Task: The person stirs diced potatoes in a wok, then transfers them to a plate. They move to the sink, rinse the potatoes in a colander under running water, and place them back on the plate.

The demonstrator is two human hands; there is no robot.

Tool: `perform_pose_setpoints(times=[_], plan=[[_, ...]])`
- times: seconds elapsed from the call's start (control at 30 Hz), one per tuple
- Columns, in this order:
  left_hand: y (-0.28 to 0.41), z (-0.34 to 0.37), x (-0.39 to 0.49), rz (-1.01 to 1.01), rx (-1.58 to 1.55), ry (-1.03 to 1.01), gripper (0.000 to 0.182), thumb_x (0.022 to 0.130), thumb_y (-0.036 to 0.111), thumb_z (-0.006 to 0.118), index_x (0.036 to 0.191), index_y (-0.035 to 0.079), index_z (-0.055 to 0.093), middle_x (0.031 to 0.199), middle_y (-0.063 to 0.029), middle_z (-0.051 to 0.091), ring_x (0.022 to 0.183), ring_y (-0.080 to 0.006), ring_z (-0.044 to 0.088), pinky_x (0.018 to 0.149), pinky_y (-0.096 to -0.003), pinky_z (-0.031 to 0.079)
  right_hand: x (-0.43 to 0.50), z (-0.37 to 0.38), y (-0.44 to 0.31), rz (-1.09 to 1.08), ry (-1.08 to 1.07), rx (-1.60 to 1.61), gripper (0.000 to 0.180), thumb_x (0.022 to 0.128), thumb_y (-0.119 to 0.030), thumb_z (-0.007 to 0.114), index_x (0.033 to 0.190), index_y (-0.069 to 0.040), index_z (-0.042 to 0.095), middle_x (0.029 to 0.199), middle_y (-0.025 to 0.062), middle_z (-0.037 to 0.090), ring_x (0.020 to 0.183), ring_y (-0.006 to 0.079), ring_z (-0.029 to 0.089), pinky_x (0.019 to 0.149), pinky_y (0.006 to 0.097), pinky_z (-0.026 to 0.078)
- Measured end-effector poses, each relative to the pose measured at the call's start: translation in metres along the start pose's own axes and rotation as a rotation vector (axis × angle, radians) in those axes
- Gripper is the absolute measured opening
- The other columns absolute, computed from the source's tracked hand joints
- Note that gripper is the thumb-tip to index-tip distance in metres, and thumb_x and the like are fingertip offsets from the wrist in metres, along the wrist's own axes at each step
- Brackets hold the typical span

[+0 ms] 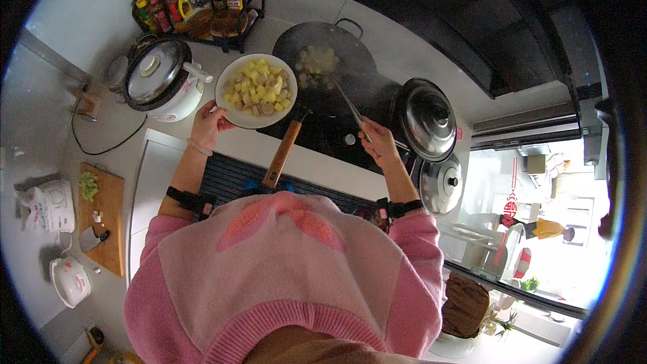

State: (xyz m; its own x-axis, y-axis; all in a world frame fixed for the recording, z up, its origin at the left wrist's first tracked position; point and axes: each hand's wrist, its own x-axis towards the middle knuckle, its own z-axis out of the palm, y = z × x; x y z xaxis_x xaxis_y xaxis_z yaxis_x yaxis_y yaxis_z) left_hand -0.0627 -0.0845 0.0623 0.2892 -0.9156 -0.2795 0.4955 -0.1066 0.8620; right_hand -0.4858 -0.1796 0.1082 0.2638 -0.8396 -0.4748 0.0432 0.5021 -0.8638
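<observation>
My left hand (pixel 212 124) grips the near-left rim of a round white dish (pixel 226 111) heaped with pale yellow and pinkish cubes (pixel 260 88), which look like diced potato. The dish is held level, just left of a dark wok (pixel 354 53) on the black hob (pixel 323 131). Similar pale pieces (pixel 317 60) lie inside the wok under rising steam. My right hand (pixel 378 141) is closed round the handle of a metal cooking utensil (pixel 349 98); its head is hidden among the food. The wok's wooden handle (pixel 282 154) points towards me, between my two arms.
A large pot lid (pixel 429 116) and a smaller one (pixel 441 182) stand right of the hob. Left are a lidded rice cooker (pixel 172 101), a bottle rack (pixel 202 38) and a cutting board (pixel 113 242) with a cleaver (pixel 90 238) and greens (pixel 88 185). A person (pixel 543 229) is beyond the glass door.
</observation>
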Motion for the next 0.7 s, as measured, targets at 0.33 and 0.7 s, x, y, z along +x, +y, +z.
perform_pose_setpoints(times=[0.33, 0.7], plan=[[0.005, 0.014, -0.006, 0.005, 0.0, 0.021, 0.039, 0.082, 0.007, 0.058, 0.118, -0.005, 0.049, 0.093, -0.0152, 0.066, 0.071, -0.022, 0.068, 0.064, -0.0336, 0.061, 0.021, 0.02, 0.034, -0.1, -0.063, 0.219, 0.055, 0.094, -0.015, 0.058, 0.141, 0.002, 0.034, 0.079, 0.0074, 0.058, 0.047, 0.0044, 0.039, 0.036, 0.0197, 0.031], [-0.004, 0.013, 0.009, -0.007, 0.066, -0.013, 0.035, 0.084, 0.012, 0.058, 0.116, 0.0, 0.054, 0.103, -0.0112, 0.064, 0.083, -0.0209, 0.067, 0.068, -0.0356, 0.059, 0.006, 0.026, 0.031, -0.111, 0.022, 0.242, 0.048, 0.095, -0.015, 0.057, 0.137, 0.001, 0.04, 0.078, 0.0055, 0.057, 0.048, 0.0053, 0.04, 0.036, 0.0185, 0.03]])
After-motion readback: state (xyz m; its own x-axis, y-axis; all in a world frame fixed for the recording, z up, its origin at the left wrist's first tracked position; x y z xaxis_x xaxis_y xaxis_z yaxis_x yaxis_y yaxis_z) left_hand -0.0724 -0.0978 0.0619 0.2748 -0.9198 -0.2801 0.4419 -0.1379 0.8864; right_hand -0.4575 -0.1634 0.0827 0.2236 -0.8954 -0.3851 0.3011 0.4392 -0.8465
